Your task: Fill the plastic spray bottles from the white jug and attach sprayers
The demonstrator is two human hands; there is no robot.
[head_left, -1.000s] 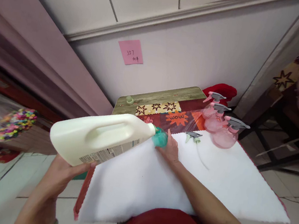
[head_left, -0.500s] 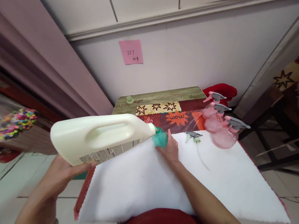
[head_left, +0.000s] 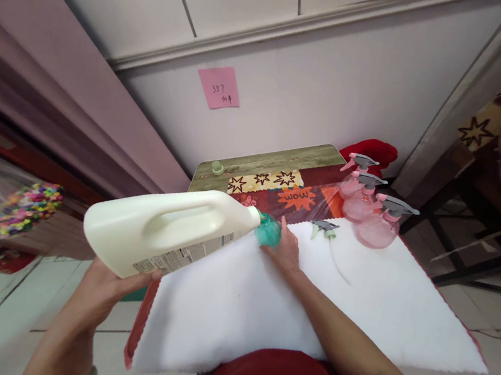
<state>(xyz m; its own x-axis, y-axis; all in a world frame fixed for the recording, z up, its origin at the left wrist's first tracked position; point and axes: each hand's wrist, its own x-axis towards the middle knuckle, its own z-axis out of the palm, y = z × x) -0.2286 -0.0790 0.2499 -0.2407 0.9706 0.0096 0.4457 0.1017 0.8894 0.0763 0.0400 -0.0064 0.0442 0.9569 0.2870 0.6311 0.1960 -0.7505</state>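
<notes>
A large cream plastic jug (head_left: 171, 226) with a moulded handle lies tipped, its neck lower right at the mouth of a small green spray bottle (head_left: 268, 231). My left hand (head_left: 112, 286) is closed under the jug's base end, thumb along its labelled side. Fingers of my right hand (head_left: 286, 247) wrap round the green bottle from the right and keep it on the table. Whether liquid runs between the two mouths cannot be made out. A grey and pale green spray head (head_left: 325, 229) with a thin tube lies on the white cloth right of that hand.
Three pink spray bottles (head_left: 378, 229) with grey triggers stand at the table's right back. A small pale green cap (head_left: 217, 168) sits on the bare wood at the back left. White fluffy cloth (head_left: 224, 313) covers the front. A wall with a pink note (head_left: 220, 88) rises behind.
Almost nothing differs. Both hands, the tilted jug and the green bottle keep their places; only the camera's view has shifted very slightly.
</notes>
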